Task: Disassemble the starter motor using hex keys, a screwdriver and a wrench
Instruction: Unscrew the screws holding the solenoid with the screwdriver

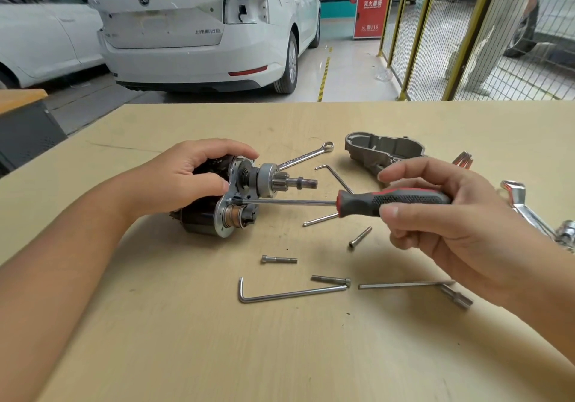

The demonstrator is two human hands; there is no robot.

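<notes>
While the head camera looks down on the worktop (186, 339), the starter motor (224, 202) lies on its side at the centre left of the frame, with its pinion shaft pointing to the right. The left hand (183, 180) wraps around the dark body of the motor from behind and holds it steady, fingers curled over the top and thumb on the near side. The right hand (448, 215) grips the red and black handle of the screwdriver (342, 204) with curled fingers, and the long blade reaches left until its tip touches the metal plate on the front of the motor, just above the copper-coloured part.

I judge that the work is partly done. The grey nose housing (382, 152) already lies apart at the upper right of the worktop, and several long bolts (279, 259) lie loose in the lower middle, so the outer fastening is off. A combination wrench (306, 156) rests behind the shaft, and a hex key (289, 292) lies near the bottom centre.

What remains, as far as I can see, is the plate, the shaft assembly and the inner parts of the body. The screw under the tip is too small to tell.
</notes>
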